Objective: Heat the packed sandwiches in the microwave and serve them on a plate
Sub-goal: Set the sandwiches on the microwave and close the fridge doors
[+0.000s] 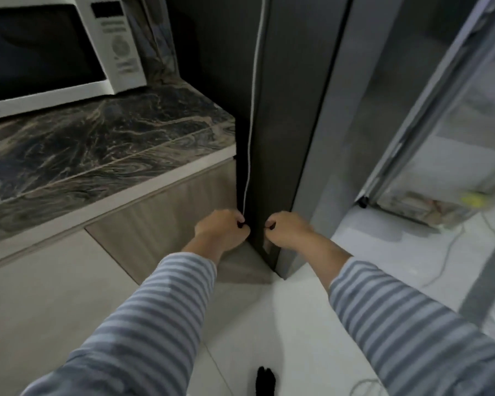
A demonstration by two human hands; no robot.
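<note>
Both the left hand (222, 227) and right hand (287, 229), fingers curled, hold nothing visible before a tall dark cabinet (283, 124); sandwiches unseen, presumably soft, light, slippery-wrapped, best gripped by pack edges.

Glossy white plastic microwave (117, 50) with dark glass door, polished dark veined marble surface (97, 138), matt pale wood-grain cabinet front (166, 212), matt dark grey metal fridge (286, 110), smooth pale floor tiles (55, 281), striped cloth sleeves (155, 310)
</note>
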